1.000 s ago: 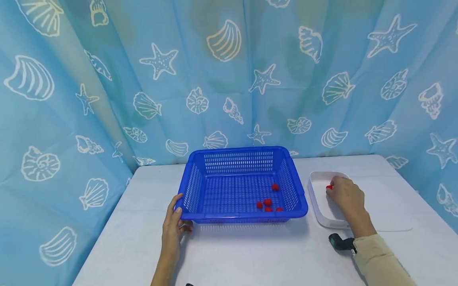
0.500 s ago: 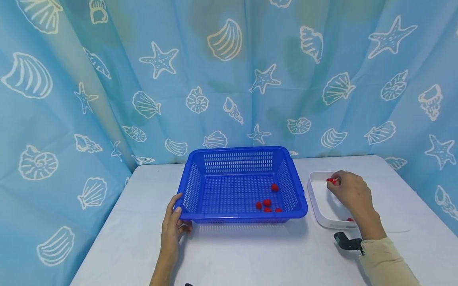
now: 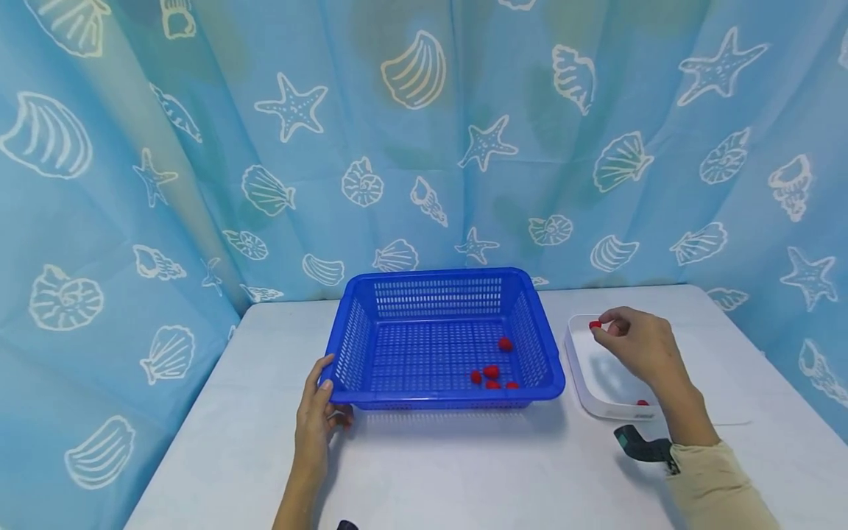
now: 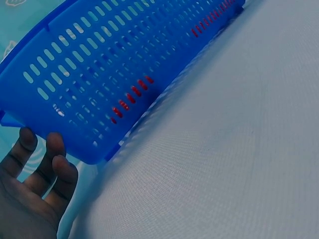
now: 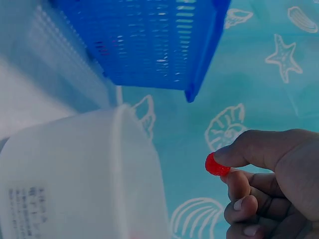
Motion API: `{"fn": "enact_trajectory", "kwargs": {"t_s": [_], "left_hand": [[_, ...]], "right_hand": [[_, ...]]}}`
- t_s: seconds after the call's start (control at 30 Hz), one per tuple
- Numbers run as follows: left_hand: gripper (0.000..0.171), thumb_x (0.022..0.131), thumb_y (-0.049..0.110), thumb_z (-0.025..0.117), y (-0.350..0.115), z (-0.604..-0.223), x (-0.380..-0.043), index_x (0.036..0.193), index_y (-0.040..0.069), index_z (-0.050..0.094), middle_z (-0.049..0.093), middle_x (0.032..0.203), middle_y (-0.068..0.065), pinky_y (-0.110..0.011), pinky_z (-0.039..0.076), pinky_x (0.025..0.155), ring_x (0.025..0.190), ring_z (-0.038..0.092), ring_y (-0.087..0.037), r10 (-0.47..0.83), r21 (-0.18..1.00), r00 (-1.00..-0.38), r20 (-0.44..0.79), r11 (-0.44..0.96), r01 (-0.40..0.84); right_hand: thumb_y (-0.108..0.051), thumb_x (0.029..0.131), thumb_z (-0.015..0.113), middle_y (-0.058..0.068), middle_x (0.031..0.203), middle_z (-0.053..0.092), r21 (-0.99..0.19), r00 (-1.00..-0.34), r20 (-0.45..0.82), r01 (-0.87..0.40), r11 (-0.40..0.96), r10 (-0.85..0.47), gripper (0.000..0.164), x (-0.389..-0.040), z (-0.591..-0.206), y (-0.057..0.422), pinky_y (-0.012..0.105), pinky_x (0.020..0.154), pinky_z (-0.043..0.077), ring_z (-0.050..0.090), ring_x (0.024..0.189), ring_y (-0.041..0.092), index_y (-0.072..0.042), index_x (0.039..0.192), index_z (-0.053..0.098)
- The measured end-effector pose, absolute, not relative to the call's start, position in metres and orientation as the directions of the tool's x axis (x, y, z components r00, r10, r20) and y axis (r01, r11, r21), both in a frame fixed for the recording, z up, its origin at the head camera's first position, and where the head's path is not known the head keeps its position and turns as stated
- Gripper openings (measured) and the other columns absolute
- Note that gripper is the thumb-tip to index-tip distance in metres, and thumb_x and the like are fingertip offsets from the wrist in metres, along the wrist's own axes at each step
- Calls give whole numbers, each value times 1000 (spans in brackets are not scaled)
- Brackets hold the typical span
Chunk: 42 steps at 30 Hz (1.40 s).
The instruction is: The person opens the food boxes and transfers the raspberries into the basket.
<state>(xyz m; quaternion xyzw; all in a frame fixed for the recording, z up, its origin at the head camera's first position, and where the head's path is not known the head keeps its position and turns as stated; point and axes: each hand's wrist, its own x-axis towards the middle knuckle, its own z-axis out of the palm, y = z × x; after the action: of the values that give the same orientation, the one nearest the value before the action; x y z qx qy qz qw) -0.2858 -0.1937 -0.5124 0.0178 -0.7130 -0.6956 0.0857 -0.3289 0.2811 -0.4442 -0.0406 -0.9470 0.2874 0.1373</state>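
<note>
My right hand (image 3: 642,350) pinches a small red raspberry (image 5: 217,165) between thumb and fingertips, above the white rectangular container (image 3: 596,372) on the right. Another raspberry (image 3: 642,403) lies in that container near its front wall, partly hidden by my wrist. My left hand (image 3: 314,423) holds the front left corner of a blue perforated plastic basket (image 3: 437,400), thumb at the rim. In the left wrist view, that hand's fingers (image 4: 66,170) bend against the basket's corner. Several raspberries (image 3: 491,372) lie inside the basket, toward its front right.
A white cloth covers the table (image 3: 450,471) under both containers. Behind it hangs a blue curtain (image 3: 411,147) with white shells and starfish. A black device (image 3: 639,444) is strapped at my right wrist, beside a beige sleeve (image 3: 718,482).
My right hand has lifted a raspberry up from inside the white container and shifted slightly left with it. The raspberry near the container's front wall has come into view. My left hand stays at the basket.
</note>
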Motion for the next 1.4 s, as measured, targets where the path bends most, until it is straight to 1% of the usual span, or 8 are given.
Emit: {"fn": "enact_trajectory", "kwargs": {"t_s": [0.1, 0.27, 0.47, 0.6, 0.73, 0.87, 1.13, 1.4], "left_hand": [[47, 105, 48, 39, -194, -512, -287, 150, 35, 40, 53, 124, -16, -33, 52, 65, 82, 59, -29, -155, 994, -982, 104, 34, 100], [47, 105, 48, 39, -189, -512, -290, 150, 38, 39, 51, 131, -14, -34, 52, 67, 86, 59, -30, -133, 994, -986, 105, 33, 101], [47, 106, 46, 39, -188, -512, -290, 151, 35, 39, 53, 127, -16, -33, 52, 64, 82, 59, -29, -141, 992, -982, 123, 31, 120], [46, 106, 46, 39, -190, -512, -289, 151, 36, 40, 53, 124, -17, -33, 51, 65, 82, 59, -29, -147, 993, -982, 116, 24, 114], [47, 106, 46, 39, -192, -512, -287, 151, 35, 39, 53, 124, -17, -33, 51, 66, 84, 59, -29, -154, 995, -983, 104, 30, 100], [47, 106, 47, 38, -193, -511, -286, 151, 35, 39, 52, 126, -17, -33, 52, 67, 85, 59, -29, -158, 995, -983, 99, 45, 93], [47, 106, 45, 38, -198, -514, -286, 152, 33, 39, 53, 121, -21, -34, 51, 65, 80, 58, -26, -162, 995, -982, 96, 53, 88], [46, 105, 44, 41, -196, -517, -290, 151, 35, 40, 54, 118, -21, -34, 50, 62, 77, 58, -27, -164, 994, -981, 104, 40, 99]], "right_hand": [[-21, 91, 70, 11, 83, 60, -560, -954, 261, -23, 828, 150, 34, -326, -439, 277, 31, 56, 46, 52, 77, 27, 2, 115, 65], [-23, 92, 70, 9, 80, 59, -546, -939, 314, -59, 836, 138, 33, -319, -427, 276, 31, 54, 46, 51, 75, 27, 1, 114, 65], [-28, 93, 70, 7, 80, 59, -547, -938, 328, -94, 832, 110, 36, -313, -415, 268, 29, 55, 46, 52, 75, 25, -1, 116, 66], [-24, 92, 70, 6, 78, 58, -551, -935, 347, -134, 823, 80, 33, -310, -409, 261, 28, 53, 45, 52, 73, 24, -1, 115, 67], [-20, 92, 71, 4, 75, 57, -550, -925, 377, -197, 812, 31, 27, -305, -407, 254, 26, 52, 44, 51, 70, 22, -1, 111, 68], [-21, 91, 72, 2, 72, 55, -546, -915, 404, -237, 804, 5, 24, -302, -406, 247, 26, 50, 42, 49, 67, 21, -3, 108, 69], [-20, 90, 74, -1, 70, 53, -533, -892, 452, -286, 797, -17, 19, -298, -410, 235, 25, 51, 38, 48, 64, 16, -6, 104, 71], [-20, 88, 76, -2, 71, 52, -501, -874, 485, -308, 809, -33, 20, -298, -408, 230, 23, 51, 39, 48, 63, 14, -7, 102, 71]]}}
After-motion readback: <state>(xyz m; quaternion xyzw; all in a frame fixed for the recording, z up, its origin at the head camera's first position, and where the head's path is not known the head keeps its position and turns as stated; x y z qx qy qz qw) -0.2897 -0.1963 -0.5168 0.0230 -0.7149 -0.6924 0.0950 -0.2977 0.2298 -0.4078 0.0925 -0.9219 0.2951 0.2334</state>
